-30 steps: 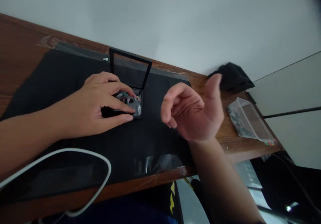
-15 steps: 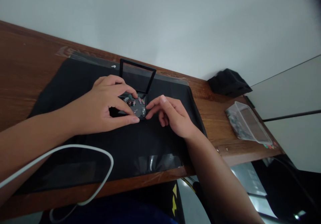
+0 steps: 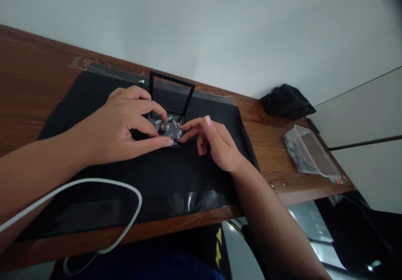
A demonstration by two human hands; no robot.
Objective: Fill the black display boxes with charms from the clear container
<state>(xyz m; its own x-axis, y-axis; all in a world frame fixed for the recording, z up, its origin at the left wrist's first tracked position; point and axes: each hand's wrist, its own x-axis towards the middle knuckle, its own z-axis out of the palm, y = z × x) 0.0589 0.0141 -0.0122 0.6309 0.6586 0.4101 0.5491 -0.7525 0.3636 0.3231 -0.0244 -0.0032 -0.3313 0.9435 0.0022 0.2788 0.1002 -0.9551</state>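
A small black case [image 3: 171,131] lies open on a black mat [image 3: 94,104], its framed lid [image 3: 171,94] standing up behind it. Several small coloured beads [image 3: 168,126] sit in its tray. My left hand [image 3: 125,123] wraps the case from the left, thumb along the front edge and fingers over the back. From the right, my right hand [image 3: 213,142] reaches in with forefinger and thumb pinched at the tray's right corner. Whether a bead sits between those fingertips is too small to tell.
The mat covers a brown wooden table [image 3: 28,70] against a pale wall. A clear plastic box of small pieces [image 3: 309,152] and a black pouch [image 3: 287,100] lie at the right end. A white cable [image 3: 94,188] loops across the near edge.
My right hand came down from mid-air, palm up, to the case and now pinches at its right corner. My left hand has kept its hold on the case.
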